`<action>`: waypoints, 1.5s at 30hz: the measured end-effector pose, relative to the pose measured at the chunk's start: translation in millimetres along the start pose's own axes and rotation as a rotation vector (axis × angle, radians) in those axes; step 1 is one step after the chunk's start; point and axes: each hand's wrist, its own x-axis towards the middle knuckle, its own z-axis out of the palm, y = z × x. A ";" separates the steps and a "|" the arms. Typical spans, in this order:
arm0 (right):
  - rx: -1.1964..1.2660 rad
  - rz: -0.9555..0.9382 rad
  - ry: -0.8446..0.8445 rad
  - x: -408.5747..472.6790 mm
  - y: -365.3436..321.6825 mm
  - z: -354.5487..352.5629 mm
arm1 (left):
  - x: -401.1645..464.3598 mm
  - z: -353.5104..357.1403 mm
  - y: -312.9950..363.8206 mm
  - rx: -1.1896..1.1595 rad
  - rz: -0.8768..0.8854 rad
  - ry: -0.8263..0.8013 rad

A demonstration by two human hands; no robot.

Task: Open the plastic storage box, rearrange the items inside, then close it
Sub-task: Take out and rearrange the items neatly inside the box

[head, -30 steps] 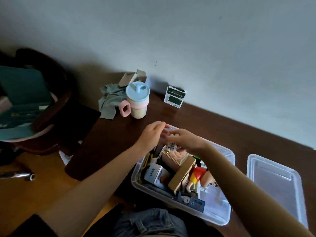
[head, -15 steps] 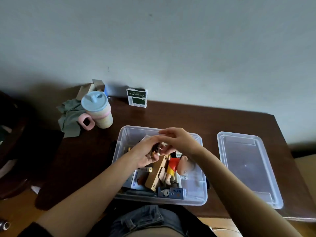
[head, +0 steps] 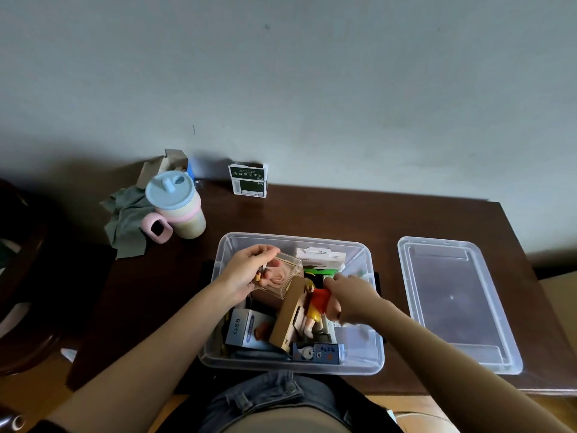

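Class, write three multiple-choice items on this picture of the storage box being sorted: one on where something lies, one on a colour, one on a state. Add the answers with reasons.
1. Where does the clear lid lie?
A. On the table to the right of the storage box
B. On top of the box
C. On the floor

2. What colour is the top of the handled cup?
A. Red
B. Light blue
C. Black

3. What is the left hand doing?
A. Resting flat on the table
B. Lifting the cup
C. Holding a clear case with a pink rose inside

Answers: 1 A, the lid lies flat beside the open box. 2 B, the spouted top is pale blue. 3 C, its fingers curl round the case above the box.
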 end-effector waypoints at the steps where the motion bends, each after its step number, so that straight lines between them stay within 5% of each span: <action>1: -0.024 -0.015 0.003 1.4 1.5 -0.8 | -0.5 -2.2 1.2 -0.018 -0.007 0.004; 4: 0.034 -0.095 -0.039 -0.9 12.4 -19.7 | -1.4 -10.9 5.7 -0.080 0.004 0.026; 12: 0.906 -0.342 -0.051 -23.3 1.3 -83.8 | -0.9 -31.0 28.5 -0.296 0.213 0.126; 18: 0.488 -0.425 -0.077 11.9 -63.2 -81.8 | -11.8 -31.1 44.8 -0.315 0.269 0.093; 23: 0.498 -0.346 0.075 26.1 -73.0 -84.2 | -24.2 -25.1 41.0 -0.193 0.193 0.007; 27: 0.794 -0.229 0.328 15.3 -42.8 -90.1 | -26.4 -11.4 35.7 -0.130 0.124 -0.107; 33: 1.073 -0.092 0.242 -2.3 -19.1 -65.1 | -19.8 30.9 23.8 0.115 0.009 -0.257; 41: 1.616 0.000 0.300 -18.3 0.2 -34.9 | -11.8 56.6 7.2 0.058 -0.053 -0.300; 43: 1.471 0.074 0.476 -20.2 5.7 -30.4 | -9.6 54.0 5.1 0.032 -0.050 -0.230; 45: 0.940 0.131 0.542 -19.4 11.4 -24.0 | -9.0 47.6 4.6 0.098 -0.017 -0.177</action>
